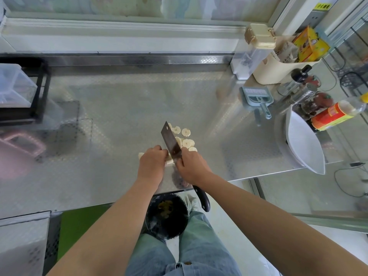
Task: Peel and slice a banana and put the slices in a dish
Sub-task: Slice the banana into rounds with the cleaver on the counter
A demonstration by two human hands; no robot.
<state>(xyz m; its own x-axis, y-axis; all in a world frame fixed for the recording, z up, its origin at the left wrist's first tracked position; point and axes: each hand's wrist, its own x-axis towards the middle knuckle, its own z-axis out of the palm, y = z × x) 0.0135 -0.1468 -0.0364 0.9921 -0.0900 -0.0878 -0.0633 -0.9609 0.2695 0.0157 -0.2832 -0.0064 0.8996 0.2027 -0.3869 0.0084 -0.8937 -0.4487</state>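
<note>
A peeled banana (pixel 141 155) lies on the steel counter (pixel 119 108), mostly hidden under my left hand (pixel 151 162), whose curled fingers hold it down. My right hand (pixel 190 166) grips a cleaver (pixel 170 142) by its dark handle, the blade standing on the banana just right of my left fingers. Several pale round banana slices (pixel 186 143) lie on the counter to the right of the blade. A white oval dish (pixel 304 144) sits tilted at the counter's right edge.
A blue dustpan and brush (pixel 256 100) lies right of centre. Bottles, jars and a cream basket (pixel 278 70) crowd the back right corner. A black rack with a clear box (pixel 18 88) stands at left. A black bin (pixel 167 214) sits below the front edge.
</note>
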